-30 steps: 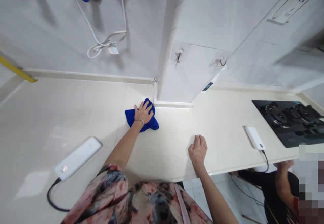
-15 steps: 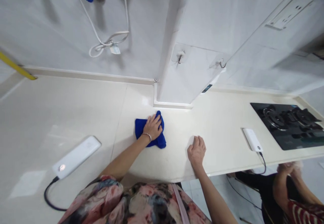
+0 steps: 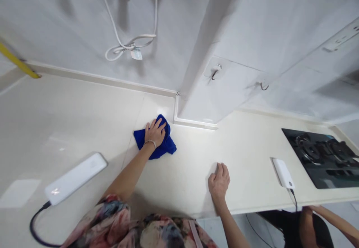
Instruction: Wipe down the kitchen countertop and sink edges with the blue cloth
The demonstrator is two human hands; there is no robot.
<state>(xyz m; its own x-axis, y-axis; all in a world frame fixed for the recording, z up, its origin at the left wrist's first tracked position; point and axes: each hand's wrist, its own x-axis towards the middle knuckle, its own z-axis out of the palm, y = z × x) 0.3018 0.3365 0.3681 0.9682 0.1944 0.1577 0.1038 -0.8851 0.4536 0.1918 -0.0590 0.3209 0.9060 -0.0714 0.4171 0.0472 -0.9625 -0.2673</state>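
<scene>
My left hand presses flat on a blue cloth lying on the cream countertop, close to the foot of a white wall pillar. A thin bracelet circles that wrist. My right hand rests on the countertop near its front edge, fingers bent and lying on the surface, holding nothing.
A white power bank with a dark cable lies at the left; a smaller white one sits at the right beside a black gas hob. White cords hang on the wall. Another person's arm shows below the counter edge.
My left hand slid the blue cloth right and toward me, then back left toward the pillar's foot. My right hand stayed in place on the counter.
</scene>
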